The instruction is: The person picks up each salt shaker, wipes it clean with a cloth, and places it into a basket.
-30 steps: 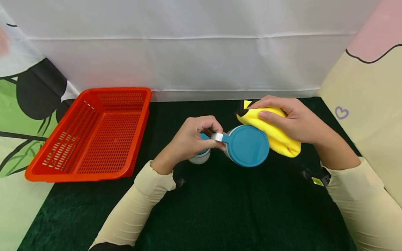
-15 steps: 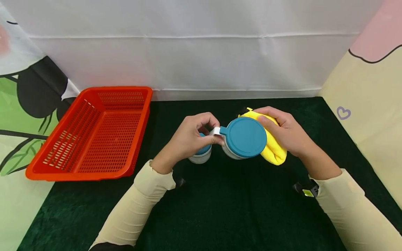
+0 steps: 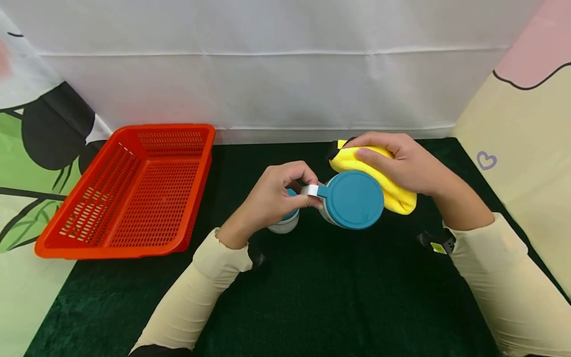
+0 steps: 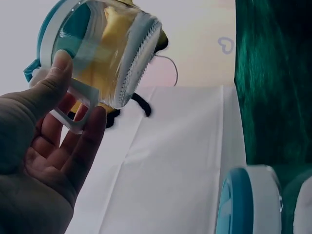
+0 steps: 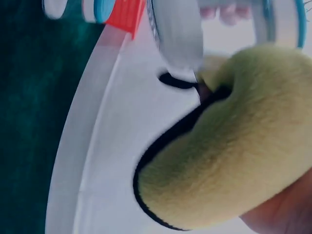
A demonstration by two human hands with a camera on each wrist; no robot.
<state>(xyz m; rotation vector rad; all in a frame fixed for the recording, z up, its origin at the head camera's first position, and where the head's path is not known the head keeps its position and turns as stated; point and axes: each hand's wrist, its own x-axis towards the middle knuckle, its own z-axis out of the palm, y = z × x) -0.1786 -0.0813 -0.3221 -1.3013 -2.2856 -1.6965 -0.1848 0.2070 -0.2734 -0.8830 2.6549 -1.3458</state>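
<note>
My left hand (image 3: pixel 278 198) pinches the white handle (image 3: pixel 310 190) of a clear cup with a teal end (image 3: pixel 354 200), held tipped on its side above the table. My right hand (image 3: pixel 392 161) grips a yellow cloth (image 3: pixel 399 198) and presses it against the cup's far side. In the left wrist view the left hand (image 4: pixel 44 156) has thumb and fingers round the handle (image 4: pixel 73 109), and the cloth shows through the cup's clear wall (image 4: pixel 105 53). The right wrist view is filled by the cloth (image 5: pixel 229 161), with the cup (image 5: pixel 178 34) above it.
A second teal-and-white cup (image 3: pixel 284 224) stands on the dark green table cover (image 3: pixel 312 297) under my left hand. A red mesh basket (image 3: pixel 134 193) sits at the left. White cloth walls close off the back, and a cream panel (image 3: pixel 522 163) the right.
The right hand and cloth slid down along the cup's right side half a second ago, then back up to its far side. The cup shifted slightly; the left hand kept its hold.
</note>
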